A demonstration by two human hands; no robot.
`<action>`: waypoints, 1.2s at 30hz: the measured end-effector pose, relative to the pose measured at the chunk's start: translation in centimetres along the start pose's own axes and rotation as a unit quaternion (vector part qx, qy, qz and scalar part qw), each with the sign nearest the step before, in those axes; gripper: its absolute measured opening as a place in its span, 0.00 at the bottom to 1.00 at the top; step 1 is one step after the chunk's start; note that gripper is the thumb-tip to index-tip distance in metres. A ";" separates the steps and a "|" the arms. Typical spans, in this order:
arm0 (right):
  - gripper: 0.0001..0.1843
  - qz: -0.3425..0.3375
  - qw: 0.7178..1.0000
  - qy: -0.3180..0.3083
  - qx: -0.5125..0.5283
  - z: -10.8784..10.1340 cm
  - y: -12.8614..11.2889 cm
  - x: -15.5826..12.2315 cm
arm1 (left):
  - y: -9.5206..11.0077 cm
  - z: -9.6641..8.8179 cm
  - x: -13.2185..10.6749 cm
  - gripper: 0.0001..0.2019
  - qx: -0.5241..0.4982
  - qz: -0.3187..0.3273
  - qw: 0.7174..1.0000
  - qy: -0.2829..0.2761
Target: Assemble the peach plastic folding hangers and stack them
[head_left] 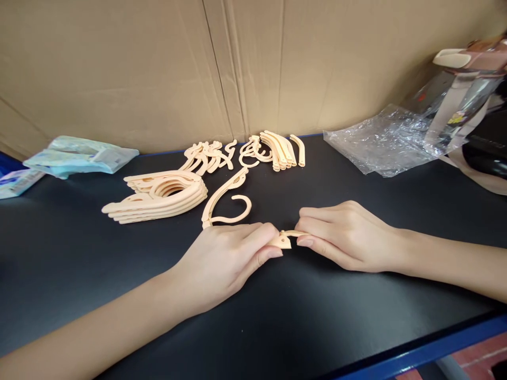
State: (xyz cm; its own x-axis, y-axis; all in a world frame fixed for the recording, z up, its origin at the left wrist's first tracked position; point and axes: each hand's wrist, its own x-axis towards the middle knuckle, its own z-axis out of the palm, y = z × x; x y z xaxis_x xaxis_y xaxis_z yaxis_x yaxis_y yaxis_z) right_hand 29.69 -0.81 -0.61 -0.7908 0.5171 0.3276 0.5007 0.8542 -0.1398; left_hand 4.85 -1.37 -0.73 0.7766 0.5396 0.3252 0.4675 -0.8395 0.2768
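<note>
My left hand (233,258) is closed around a cream plastic hanger arm (283,242); its flat end with a small hole sticks out past the thumb. My right hand (348,237) pinches a thin cream plastic piece (293,233), mostly covered by the fingers, so its full shape is hidden. The tip of this piece meets the holed end or lies right against it. Just beyond my left knuckles lies a curved cream hanger arm (217,196) with a hook (242,214) beside it. Whether these join what my left hand holds is hidden.
A stack of folded cream hangers (174,206) lies at left. Behind are loose hooks (253,150), small hanger parts (204,155) and several curved arms (279,150). Tissue packs (79,155), clear plastic wrap (380,140) and a strapped bottle (463,89) flank the black table (253,338).
</note>
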 end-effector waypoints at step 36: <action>0.20 -0.005 0.999 0.030 0.024 -0.2 -0.1 -0.2 | 0.0 0.0 0.0 0.10 0.015 -0.012 1.000 -0.016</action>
State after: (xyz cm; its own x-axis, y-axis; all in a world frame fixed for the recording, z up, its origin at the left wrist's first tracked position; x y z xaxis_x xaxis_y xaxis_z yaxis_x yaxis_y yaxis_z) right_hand 29.82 -1.03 -0.46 -0.7723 0.5050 0.3853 0.4740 0.8620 -0.1796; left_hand 4.85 -1.36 -0.68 0.7776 0.5581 0.2898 0.4987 -0.8280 0.2565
